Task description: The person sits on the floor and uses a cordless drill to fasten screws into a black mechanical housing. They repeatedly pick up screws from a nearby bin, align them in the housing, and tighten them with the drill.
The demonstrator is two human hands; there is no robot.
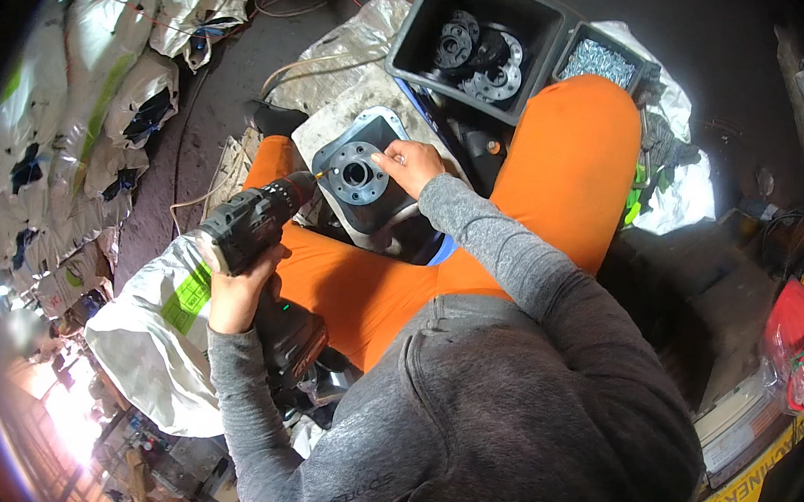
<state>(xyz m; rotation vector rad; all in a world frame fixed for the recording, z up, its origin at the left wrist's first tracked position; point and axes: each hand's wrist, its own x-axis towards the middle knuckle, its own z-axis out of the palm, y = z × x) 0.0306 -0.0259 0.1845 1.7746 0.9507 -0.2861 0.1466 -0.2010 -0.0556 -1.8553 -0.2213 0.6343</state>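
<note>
My left hand (242, 290) is wrapped round the grip of a black cordless drill (251, 223). The drill's bit points at the left rim of a dark round metal flange (369, 188); whether it touches cannot be told. A ring of holes surrounds the flange's central bore. The flange sits in a dark grey, rounded-square housing (375, 117) between my legs. At the flange's right edge is my right hand (414, 167), its thumb and fingers pinched together. Anything in that pinch is too small to make out.
Beyond my right knee, a grey bin (408, 53) holds several flanges. Beside it is a smaller bin (562, 67) full of silver screws. White sacks (107, 39) are piled at the left, and another white sack (163, 345) lies by my left arm. A red bag (796, 339) is at the right.
</note>
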